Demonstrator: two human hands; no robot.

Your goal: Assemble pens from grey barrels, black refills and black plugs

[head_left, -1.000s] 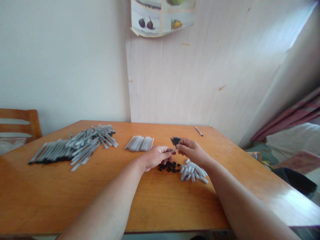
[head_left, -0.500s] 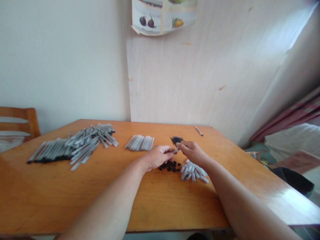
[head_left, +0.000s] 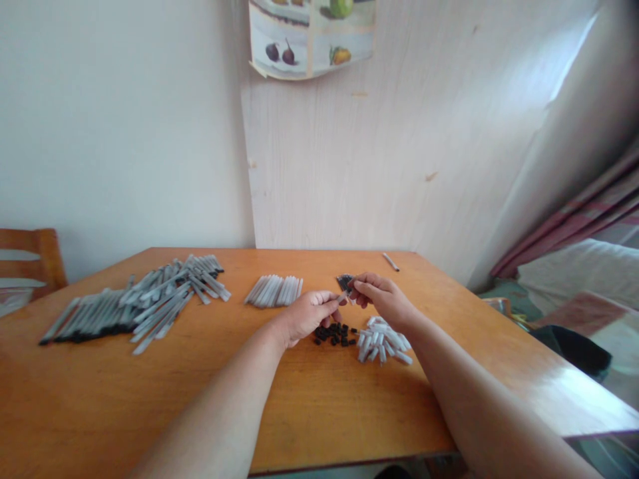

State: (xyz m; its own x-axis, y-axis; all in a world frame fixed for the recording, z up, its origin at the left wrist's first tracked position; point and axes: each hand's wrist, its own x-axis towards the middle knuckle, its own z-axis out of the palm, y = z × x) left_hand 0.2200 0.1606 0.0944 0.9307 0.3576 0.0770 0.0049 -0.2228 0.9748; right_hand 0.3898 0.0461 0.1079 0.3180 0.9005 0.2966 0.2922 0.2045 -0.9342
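Note:
My left hand point(head_left: 312, 317) is closed, with a slim whitish pen barrel point(head_left: 341, 299) pinched between thumb and fingers, its end pointing right. Close beside that end, my right hand point(head_left: 378, 293) has its thumb and fingertips pressed together on something thin and too small to name. Behind the right fingertips lies a small bundle of thin black sticks point(head_left: 343, 281), partly covered by the hand. Small black plugs point(head_left: 335, 334) are scattered below my hands. Nearer me and to the right is a heap of white pen caps point(head_left: 383, 340).
A row of whitish tubes point(head_left: 274, 291) lies left of my hands. Farther left is a large pile of grey-white pens point(head_left: 170, 286), many with black ends. A single pen point(head_left: 391, 261) lies near the back edge of the wooden table point(head_left: 299, 412). A chair point(head_left: 47, 256) stands at left.
My right hand has drawn back from the black sticks, and its fingers have curled into a pinch by the barrel's end. My left hand still holds the barrel. The view has shifted slightly.

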